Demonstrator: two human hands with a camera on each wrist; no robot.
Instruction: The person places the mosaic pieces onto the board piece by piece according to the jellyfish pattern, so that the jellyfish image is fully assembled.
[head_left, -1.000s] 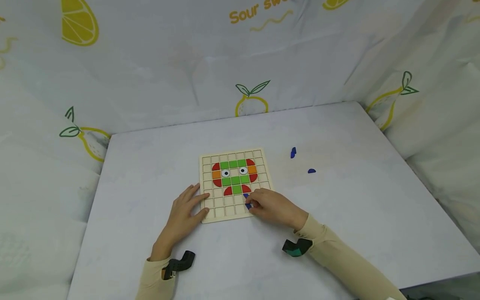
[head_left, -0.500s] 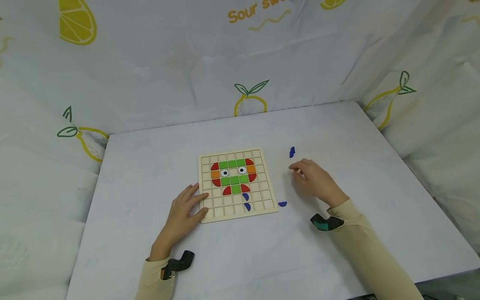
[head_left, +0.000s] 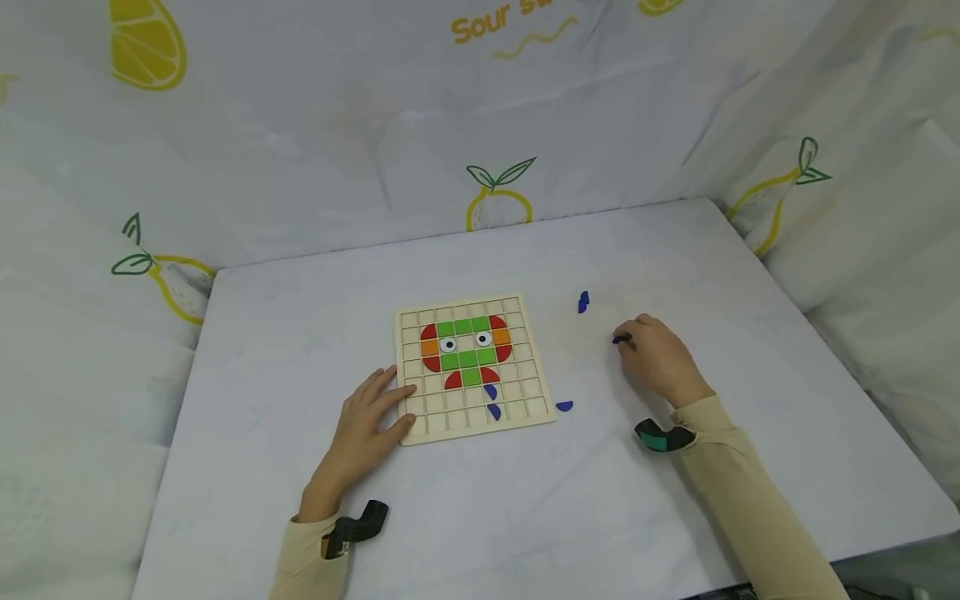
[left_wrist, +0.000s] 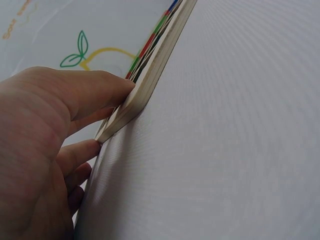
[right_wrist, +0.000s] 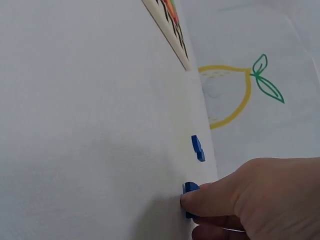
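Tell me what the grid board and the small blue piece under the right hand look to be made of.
The grid board looks like pale unfinished wood: a light tan, matt surface, with a thick plain edge in the left wrist view. The blue piece under the right hand is flat with a solid, even colour, probably painted wood or plastic; the pictures cannot settle which.

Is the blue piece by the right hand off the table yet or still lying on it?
Still on the table. The right hand has fingertips on the blue piece, which rests on the white surface in the right wrist view.
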